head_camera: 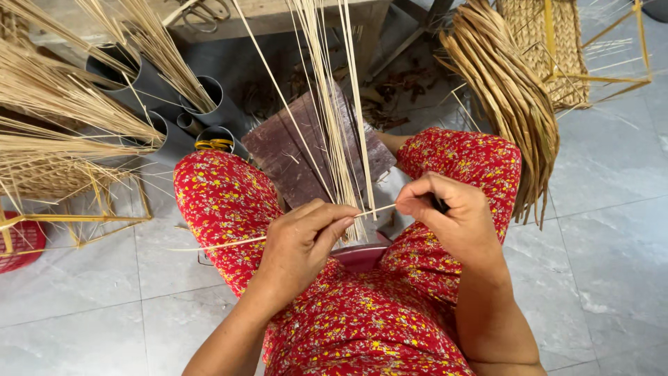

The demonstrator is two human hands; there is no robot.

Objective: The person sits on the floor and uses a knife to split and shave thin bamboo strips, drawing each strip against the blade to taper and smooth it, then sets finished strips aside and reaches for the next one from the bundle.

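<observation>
Head view, left hand: the left hand is seen closed, thumb and forefinger pinched on a thin pale reed strip that runs across the lap.
Head view, right hand: the right hand is curled shut around a small dark tool handle, possibly a knife; the blade is hidden, so its kind cannot be told.
Strip position: the strip is held level between both hands, above the knees, its long tail carried out past the left wrist.
Upright bundle: a sheaf of straight pale reeds is stood between the knees, resting against a worn purple-brown wooden board.
Surroundings: grey plastic tubes filled with reeds are placed to the left, a curved bunch of flat brown dried leaves to the right, on grey floor tiles.
Doing it well: the strip is judged best kept taut and level, with the pinch held near the tool, so that the work is kept even and the fingers stay clear of any edge.
</observation>
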